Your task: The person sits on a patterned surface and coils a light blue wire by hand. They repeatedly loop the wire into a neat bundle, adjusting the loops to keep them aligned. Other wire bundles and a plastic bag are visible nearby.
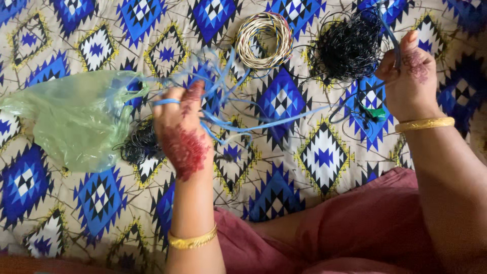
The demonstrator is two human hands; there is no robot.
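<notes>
Between the two raised hands, above the patterned cloth, runs a bundle of thin blue cords: loops of it wrap and fan out around the fingers of the left hand, and several strands stretch across to the right hand, where one end rises past the thumb. Left hand: fingers curled, closed on the blue loops, one strand wound round a finger. Right hand: fingers closed, pinching the far end of the strands; the exact grip is partly hidden behind the hand. Strands between the hands look slack to lightly taut, some blurred. Just beyond the right hand lies a tangled mass of black cord, touching or nearly touching the blue end there; a coil of cream and yellow cord lies near it on the cloth. A second, smaller black tangle sits beside the left hand, at the mouth of a translucent green plastic bag. Risk, as a judgement: the loose blue loops could slip off the left fingers and knot on themselves; the free end near the black tangle could snag in it, since the two lie so close.
</notes>
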